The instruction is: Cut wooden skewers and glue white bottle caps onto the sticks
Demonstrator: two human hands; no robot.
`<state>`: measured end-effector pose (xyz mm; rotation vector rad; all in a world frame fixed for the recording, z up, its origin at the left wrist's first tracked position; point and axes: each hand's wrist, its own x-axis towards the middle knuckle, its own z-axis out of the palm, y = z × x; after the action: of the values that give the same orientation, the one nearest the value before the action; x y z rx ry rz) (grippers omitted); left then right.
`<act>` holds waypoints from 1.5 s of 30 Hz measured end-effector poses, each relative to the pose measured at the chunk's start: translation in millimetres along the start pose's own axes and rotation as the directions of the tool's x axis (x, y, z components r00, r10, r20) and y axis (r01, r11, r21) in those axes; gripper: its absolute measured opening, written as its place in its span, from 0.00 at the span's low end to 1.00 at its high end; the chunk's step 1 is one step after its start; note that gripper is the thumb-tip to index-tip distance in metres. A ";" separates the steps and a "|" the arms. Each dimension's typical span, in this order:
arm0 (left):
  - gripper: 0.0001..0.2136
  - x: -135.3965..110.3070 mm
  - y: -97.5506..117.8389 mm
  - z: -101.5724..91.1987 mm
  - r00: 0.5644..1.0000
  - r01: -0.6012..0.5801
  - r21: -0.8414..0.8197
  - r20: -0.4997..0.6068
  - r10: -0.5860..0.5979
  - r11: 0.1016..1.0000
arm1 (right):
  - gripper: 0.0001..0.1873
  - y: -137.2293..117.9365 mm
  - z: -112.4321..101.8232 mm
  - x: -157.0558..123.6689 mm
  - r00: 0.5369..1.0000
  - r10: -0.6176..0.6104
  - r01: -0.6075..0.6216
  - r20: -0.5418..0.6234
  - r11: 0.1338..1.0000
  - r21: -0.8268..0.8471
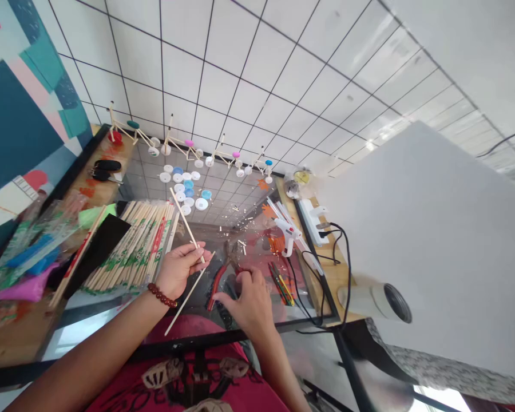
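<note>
My left hand [184,266] pinches a wooden chopstick [182,216] near its lower end, and the stick slants up and away over the glass tabletop. A second chopstick [189,294] lies on the glass just below that hand. My right hand [251,297] is over a pair of red-handled pliers [217,286], its thumb spread away from its curled fingers. Those fingertips are at one pliers handle and partly hide it; whether they press on it is not clear. Left of my left hand rests a plastic-wrapped bundle of chopsticks [131,246].
Bottle caps [189,184] lie mid-table, with several small stick-and-cap models [223,154] along the far edge. Cut wood bits are scattered on the glass. A glue gun [287,232], tweezers and cutter [282,283], power strip [313,220] and cables lie to the right.
</note>
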<state>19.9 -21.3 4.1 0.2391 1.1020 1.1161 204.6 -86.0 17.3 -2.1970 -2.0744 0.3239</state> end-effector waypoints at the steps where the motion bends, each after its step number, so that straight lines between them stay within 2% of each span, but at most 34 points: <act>1: 0.13 0.3 -0.1 -0.3 1.000 -0.004 0.001 -0.002 0.004 1.000 | 0.29 -6.3 1.5 -1.3 1.000 -0.006 0.006 0.008 1.000 0.002; 3: 0.13 0.6 0.0 -0.6 1.000 -0.019 0.000 0.000 0.019 1.000 | 0.26 -15.6 3.5 -2.6 0.999 0.002 -0.002 0.035 1.000 0.004; 7: 0.13 0.6 0.6 -0.4 0.997 -0.072 0.013 0.003 0.072 0.997 | 0.12 -16.4 2.7 -0.5 0.994 -0.009 0.013 0.107 0.999 -0.037; 12: 0.16 -1.3 0.6 0.7 0.993 -0.116 0.010 0.019 0.116 0.993 | 0.11 0.8 1.9 6.3 0.996 0.041 -0.033 0.082 0.995 -0.093; 14: 0.16 -2.6 1.0 1.2 0.993 -0.111 0.021 0.036 0.111 0.994 | 0.07 10.3 0.8 10.3 0.997 0.029 -0.027 0.070 0.999 -0.030; 16: 0.16 -4.3 1.7 1.7 0.995 -0.090 0.047 0.047 0.088 0.995 | 0.04 20.5 -1.6 14.6 0.996 0.010 -0.024 0.089 0.987 0.161; 17: 0.15 -5.3 2.0 2.0 0.996 -0.071 0.068 0.055 0.067 0.995 | 0.04 25.0 -2.8 16.5 0.991 0.006 -0.049 0.134 0.946 0.320; 18: 0.15 -6.7 2.1 2.2 0.997 -0.047 0.095 0.070 0.040 0.994 | 0.05 28.4 -3.6 18.3 0.980 -0.001 -0.101 0.198 0.859 0.503; 20: 0.14 -9.9 1.7 2.4 0.993 0.004 0.161 0.120 -0.023 0.987 | 0.09 29.8 -2.8 21.4 0.940 -0.049 -0.259 0.338 0.544 0.798; 21: 0.16 -11.6 1.0 2.3 0.987 0.021 0.193 0.150 -0.050 0.981 | 0.11 27.4 -0.9 23.0 0.926 -0.069 -0.319 0.370 0.380 0.868; 22: 0.19 -13.3 0.0 2.1 0.981 0.026 0.223 0.182 -0.068 0.975 | 0.14 23.1 1.8 24.9 0.925 -0.070 -0.345 0.373 0.252 0.904; 23: 0.23 -14.6 -1.3 1.6 0.975 0.018 0.247 0.212 -0.073 0.969 | 0.15 17.5 5.1 27.2 0.935 -0.052 -0.339 0.352 0.168 0.926; 26: 0.37 -15.8 -5.7 -0.7 0.957 -0.042 0.305 0.287 -0.050 0.951 | 0.17 -0.8 14.5 35.8 0.960 -0.005 -0.278 0.279 0.055 0.959; 29: 0.41 -13.9 -9.8 -2.7 0.947 -0.087 0.364 0.319 -0.036 0.928 | 0.16 -12.0 18.0 41.9 0.965 -0.041 -0.257 0.259 0.065 0.964; 33: 0.41 -12.6 -13.3 -2.5 0.944 -0.119 0.423 0.329 -0.030 0.898 | 0.11 -17.1 17.6 42.3 0.974 -0.067 -0.200 0.215 0.189 0.962; 35: 0.41 -13.5 -13.5 -1.5 0.944 -0.117 0.433 0.329 -0.036 0.894 | 0.11 -19.0 18.7 42.2 0.979 -0.068 -0.174 0.193 0.222 0.959; 38: 0.39 -14.9 -10.4 -0.2 0.943 -0.045 0.417 0.316 -0.099 0.908 | 0.11 -22.0 22.1 44.1 0.983 -0.042 -0.166 0.178 0.200 0.966; 42: 0.24 -14.9 -2.5 -0.5 0.928 0.097 0.385 0.299 -0.224 0.918 | 0.09 -24.4 24.0 48.4 0.994 0.017 -0.110 0.109 0.215 0.970; 45: 0.15 -14.1 0.9 -1.7 0.916 0.113 0.410 0.311 -0.255 0.905 | 0.08 -25.6 19.8 49.9 0.999 0.011 -0.043 0.042 0.279 0.959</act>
<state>18.0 -32.9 12.2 0.6114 0.9812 0.6395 177.7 -36.1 -0.5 -1.3682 -1.1547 1.2408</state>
